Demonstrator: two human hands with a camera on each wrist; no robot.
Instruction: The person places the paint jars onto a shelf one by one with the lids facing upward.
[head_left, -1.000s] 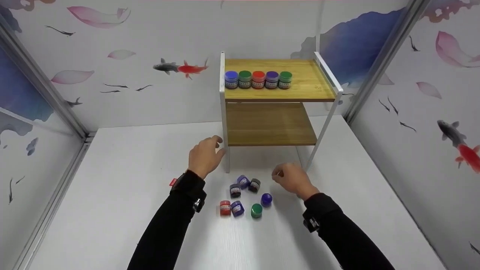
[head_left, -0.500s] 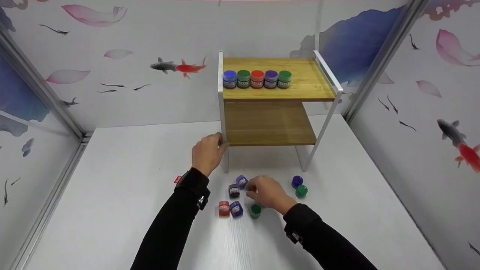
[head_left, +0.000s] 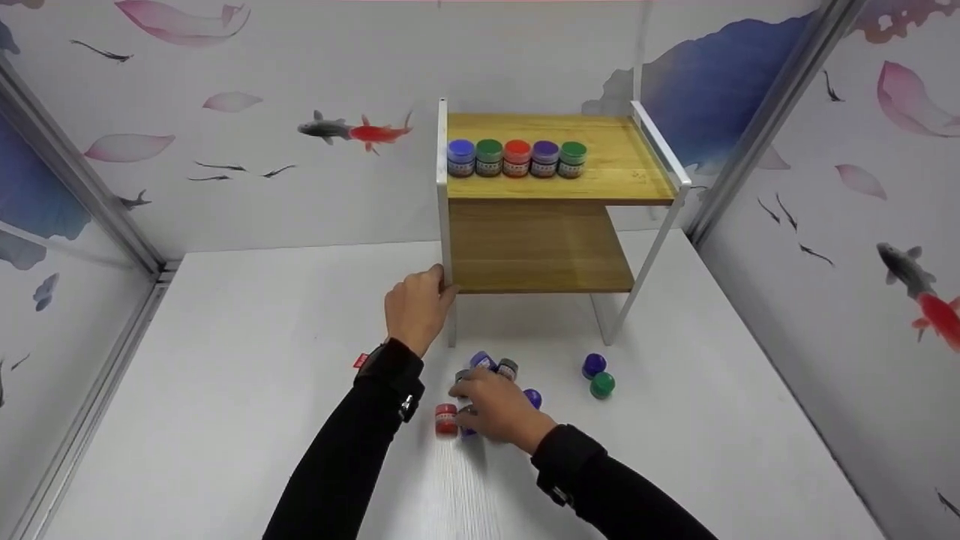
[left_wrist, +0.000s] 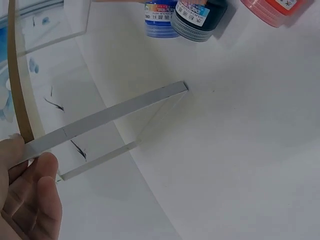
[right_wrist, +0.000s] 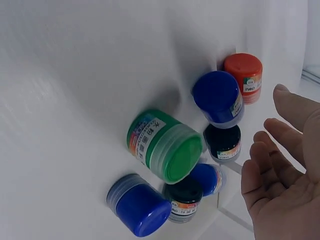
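Note:
Several small paint jars lie clustered on the white table: a red one, a blue one, a dark one and a blue-lidded one. My right hand hovers low over this cluster and hides some of it. In the right wrist view its fingers are spread and hold nothing, beside a green jar, a blue jar and a red jar. My left hand grips the front-left leg of the two-tier shelf; its fingertips rest on that white leg.
A purple-lidded jar and a green-lidded jar stand apart to the right. Several jars are lined up along the shelf's top board; the lower board is bare. Patterned walls close in on three sides.
My right hand has swung left from near the shelf's right leg to over the jar cluster, leaving a purple and a green jar standing there. My left hand has closed on the shelf leg.

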